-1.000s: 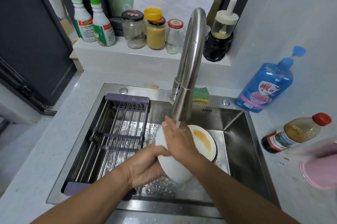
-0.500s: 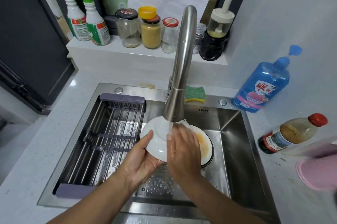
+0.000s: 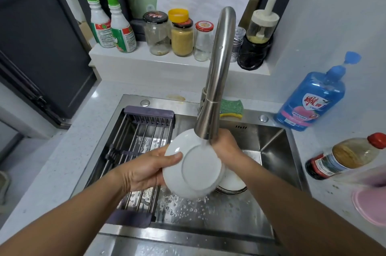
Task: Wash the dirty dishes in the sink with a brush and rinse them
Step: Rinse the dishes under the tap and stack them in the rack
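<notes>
At frame centre a plate [image 3: 196, 168] is under the faucet [image 3: 217, 68], above a second plate [image 3: 231, 182] in the sink [image 3: 271, 151]. A rack [image 3: 133, 147] fills the sink's left half. A sponge [image 3: 232, 107] lies behind the faucet, a soap bottle [image 3: 311, 101] stands on the surface [image 3: 62, 161] at right, and jars [image 3: 181, 36] line the ledge [image 3: 146, 61] above.

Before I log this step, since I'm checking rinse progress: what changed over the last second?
The right hand slid off the plate's near face to its far right edge, under the faucet, fingers hidden. The plate now shows its whole underside, which that hand covered before. Unchanged: the left hand grips the rim, water runs, another dish lies in the sink.
</notes>
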The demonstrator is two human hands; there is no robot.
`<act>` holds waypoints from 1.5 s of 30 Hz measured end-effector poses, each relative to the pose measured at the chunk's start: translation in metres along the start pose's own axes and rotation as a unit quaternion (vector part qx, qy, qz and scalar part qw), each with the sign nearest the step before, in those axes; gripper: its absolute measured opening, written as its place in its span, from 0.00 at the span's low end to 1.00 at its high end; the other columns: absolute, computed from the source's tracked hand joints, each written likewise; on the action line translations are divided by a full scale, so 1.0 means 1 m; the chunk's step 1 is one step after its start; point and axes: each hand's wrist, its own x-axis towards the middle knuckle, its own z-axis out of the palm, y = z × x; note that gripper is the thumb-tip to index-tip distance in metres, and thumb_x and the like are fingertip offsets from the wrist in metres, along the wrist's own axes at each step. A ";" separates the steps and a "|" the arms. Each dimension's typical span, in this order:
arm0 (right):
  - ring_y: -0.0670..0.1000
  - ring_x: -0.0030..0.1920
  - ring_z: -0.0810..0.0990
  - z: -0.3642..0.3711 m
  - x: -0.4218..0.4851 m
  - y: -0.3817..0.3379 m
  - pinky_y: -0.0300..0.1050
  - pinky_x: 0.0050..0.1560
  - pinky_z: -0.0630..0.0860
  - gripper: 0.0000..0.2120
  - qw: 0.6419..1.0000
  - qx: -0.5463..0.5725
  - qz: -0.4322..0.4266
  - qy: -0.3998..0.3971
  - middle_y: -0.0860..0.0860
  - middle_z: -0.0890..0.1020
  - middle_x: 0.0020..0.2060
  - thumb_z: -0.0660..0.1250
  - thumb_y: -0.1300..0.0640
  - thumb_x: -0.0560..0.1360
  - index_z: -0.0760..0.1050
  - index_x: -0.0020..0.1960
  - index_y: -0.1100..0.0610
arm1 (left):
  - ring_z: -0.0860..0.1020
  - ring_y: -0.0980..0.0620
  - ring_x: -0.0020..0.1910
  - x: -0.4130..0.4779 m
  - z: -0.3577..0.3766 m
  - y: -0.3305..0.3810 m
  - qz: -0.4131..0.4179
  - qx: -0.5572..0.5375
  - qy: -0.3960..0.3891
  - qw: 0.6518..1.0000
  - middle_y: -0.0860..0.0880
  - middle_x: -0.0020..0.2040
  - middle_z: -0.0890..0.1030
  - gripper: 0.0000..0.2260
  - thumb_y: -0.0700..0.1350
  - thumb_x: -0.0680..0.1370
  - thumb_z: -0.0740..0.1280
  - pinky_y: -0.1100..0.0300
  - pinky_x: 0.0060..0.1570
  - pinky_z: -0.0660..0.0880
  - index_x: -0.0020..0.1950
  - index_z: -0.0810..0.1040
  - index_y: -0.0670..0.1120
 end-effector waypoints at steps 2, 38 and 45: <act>0.50 0.40 0.71 -0.006 -0.001 -0.002 0.47 0.42 0.67 0.12 0.999 0.031 -0.017 -0.008 0.54 0.77 0.36 0.66 0.59 0.79 0.75 0.37 0.59 | 0.80 0.36 0.61 0.004 -0.006 0.001 0.026 -0.010 0.035 0.999 0.35 0.63 0.80 0.20 0.44 0.77 0.72 0.44 0.54 0.83 0.69 0.78 0.43; 0.52 0.36 0.79 -0.009 -0.051 0.044 0.54 0.41 0.80 0.07 0.997 -0.070 0.001 0.017 0.50 0.79 0.39 0.54 0.55 0.85 0.71 0.57 0.55 | 0.84 0.38 0.51 0.061 0.029 -0.066 -0.021 -0.190 0.399 0.897 0.38 0.62 0.82 0.31 0.52 0.76 0.73 0.35 0.51 0.80 0.74 0.68 0.40; 0.58 0.43 0.81 0.023 -0.057 0.047 0.49 0.44 0.80 0.06 0.990 0.056 0.055 0.116 0.58 0.81 0.47 0.56 0.57 0.84 0.68 0.59 0.56 | 0.84 0.37 0.54 0.065 0.070 -0.082 -0.006 -0.265 0.348 0.899 0.37 0.53 0.86 0.13 0.36 0.81 0.68 0.37 0.55 0.81 0.65 0.77 0.36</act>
